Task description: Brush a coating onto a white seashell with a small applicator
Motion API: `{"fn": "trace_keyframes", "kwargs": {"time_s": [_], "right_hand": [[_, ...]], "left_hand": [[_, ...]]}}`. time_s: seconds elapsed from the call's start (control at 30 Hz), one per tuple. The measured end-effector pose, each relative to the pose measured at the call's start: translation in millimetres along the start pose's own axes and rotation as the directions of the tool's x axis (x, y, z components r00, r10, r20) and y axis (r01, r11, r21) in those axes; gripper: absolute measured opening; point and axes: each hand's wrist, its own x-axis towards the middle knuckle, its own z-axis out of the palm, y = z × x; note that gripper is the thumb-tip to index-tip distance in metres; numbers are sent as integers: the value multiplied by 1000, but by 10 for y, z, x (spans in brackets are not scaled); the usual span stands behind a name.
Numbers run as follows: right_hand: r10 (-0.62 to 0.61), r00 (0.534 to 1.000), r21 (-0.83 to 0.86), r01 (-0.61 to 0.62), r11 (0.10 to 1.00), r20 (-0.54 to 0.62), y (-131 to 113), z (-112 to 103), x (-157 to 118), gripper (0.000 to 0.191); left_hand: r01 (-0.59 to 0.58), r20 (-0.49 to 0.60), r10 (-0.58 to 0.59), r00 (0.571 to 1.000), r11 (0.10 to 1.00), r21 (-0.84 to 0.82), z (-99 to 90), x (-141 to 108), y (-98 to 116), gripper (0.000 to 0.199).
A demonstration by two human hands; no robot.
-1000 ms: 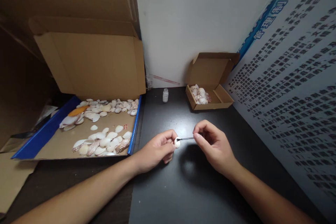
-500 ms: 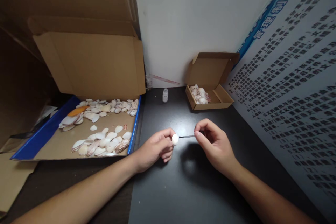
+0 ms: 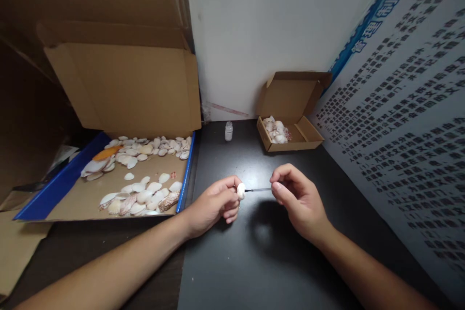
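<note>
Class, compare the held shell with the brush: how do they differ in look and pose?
The shell is white and rounded; the brush is thin and straight, with a dark tip. The left hand pinches the shell, while the right hand grips the brush by one end. Both are held above the table.

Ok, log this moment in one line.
left hand: holds white shell | right hand: holds thin brush, tip at shell | bottle: upright

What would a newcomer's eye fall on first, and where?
Probably the large open box at left, strewn with pale shells and one orange piece. Next, near the middle, the left hand holds a white shell while the right hand holds a thin brush at the shell's edge.
</note>
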Motion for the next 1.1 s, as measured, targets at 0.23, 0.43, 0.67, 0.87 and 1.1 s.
{"fn": "trace_keyframes", "kwargs": {"time_s": [0.23,0.43,0.67,0.87,1.1], "right_hand": [[6,1000,-62,-5,998,13,-6,9,-7,7],[13,999,-2,-13,1000,43,-15,13,-8,4],[26,1000,-59,-26,998,4,-9,-1,-24,7],[46,998,-48,-44,998,31,-24,19,2,5],[34,999,-77,-36,996,-22,-16,7,14,8]], "left_hand": [[2,1,-2,1000,1000,-15,-9,10,-7,15],[12,2,-12,1000,1000,-19,-14,17,-9,13],[7,11,-6,1000,1000,-25,-10,4,2,13],[12,2,-12,1000,999,-32,-7,-1,8,13],[9,0,-9,1000,1000,-29,4,-3,2,15]]}}
